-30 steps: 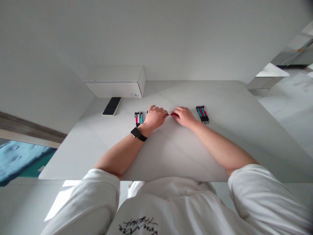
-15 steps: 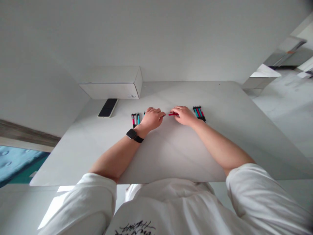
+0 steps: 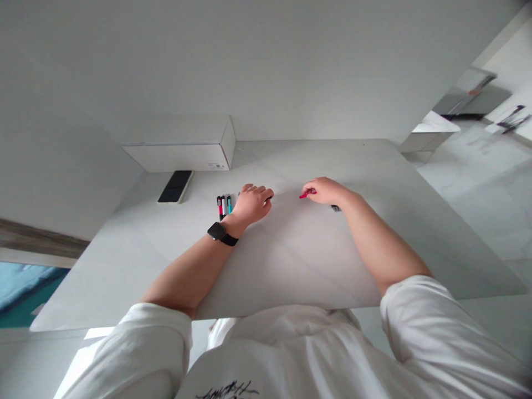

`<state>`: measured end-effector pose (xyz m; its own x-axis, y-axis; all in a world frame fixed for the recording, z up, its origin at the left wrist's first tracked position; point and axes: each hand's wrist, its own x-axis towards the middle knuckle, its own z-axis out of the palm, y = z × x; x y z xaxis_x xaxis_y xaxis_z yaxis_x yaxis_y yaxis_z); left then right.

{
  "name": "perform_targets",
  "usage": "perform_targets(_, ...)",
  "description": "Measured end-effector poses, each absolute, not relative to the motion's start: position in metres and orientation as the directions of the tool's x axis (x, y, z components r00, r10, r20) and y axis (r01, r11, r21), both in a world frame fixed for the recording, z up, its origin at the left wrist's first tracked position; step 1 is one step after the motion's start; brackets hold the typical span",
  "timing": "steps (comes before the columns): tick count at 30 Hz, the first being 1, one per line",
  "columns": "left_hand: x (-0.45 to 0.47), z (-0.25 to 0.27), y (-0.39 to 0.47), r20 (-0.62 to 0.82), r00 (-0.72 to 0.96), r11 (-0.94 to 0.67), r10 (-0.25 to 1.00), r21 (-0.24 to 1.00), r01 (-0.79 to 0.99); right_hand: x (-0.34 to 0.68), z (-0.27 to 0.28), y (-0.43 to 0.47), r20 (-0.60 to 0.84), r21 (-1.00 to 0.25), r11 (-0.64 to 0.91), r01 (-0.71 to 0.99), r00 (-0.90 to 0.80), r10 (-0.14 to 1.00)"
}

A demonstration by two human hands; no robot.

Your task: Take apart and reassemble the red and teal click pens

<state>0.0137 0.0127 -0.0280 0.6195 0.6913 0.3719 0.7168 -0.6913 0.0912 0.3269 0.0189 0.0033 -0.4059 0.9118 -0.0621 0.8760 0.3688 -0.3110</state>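
On a white table point(image 3: 286, 266) set before a pale wall point(image 3: 282, 66).
A red piece point(image 3: 303, 196) is pinched by the right hand point(image 3: 326, 190), a dark piece point(image 3: 268, 199) by the left hand point(image 3: 250, 204).

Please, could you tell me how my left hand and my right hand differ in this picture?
The left hand has a black watch at its wrist; the right hand has a bare wrist. The left hand holds a small dark piece; the right hand holds a red piece. Both hands are over the pale table.
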Motion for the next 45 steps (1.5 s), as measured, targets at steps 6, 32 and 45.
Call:
perform_targets(6,0.015,-0.028,0.011,0.366,0.621,-0.691,0.693,0.092,0.717,0.318,0.002,0.017,-0.161,-0.243,0.346,0.906,-0.389,0.907)
perform_targets(32,0.015,-0.028,0.011,0.36,0.62,-0.693,0.697,0.116,0.712,0.306,0.003,0.013,0.003,-0.169,0.157,0.973,-0.158,0.987)
perform_targets(45,0.016,-0.029,0.011,0.36,0.628,-0.701,0.689,0.111,0.705,0.302,-0.016,0.02,-0.122,-0.181,0.054,0.982,-0.077,0.99)
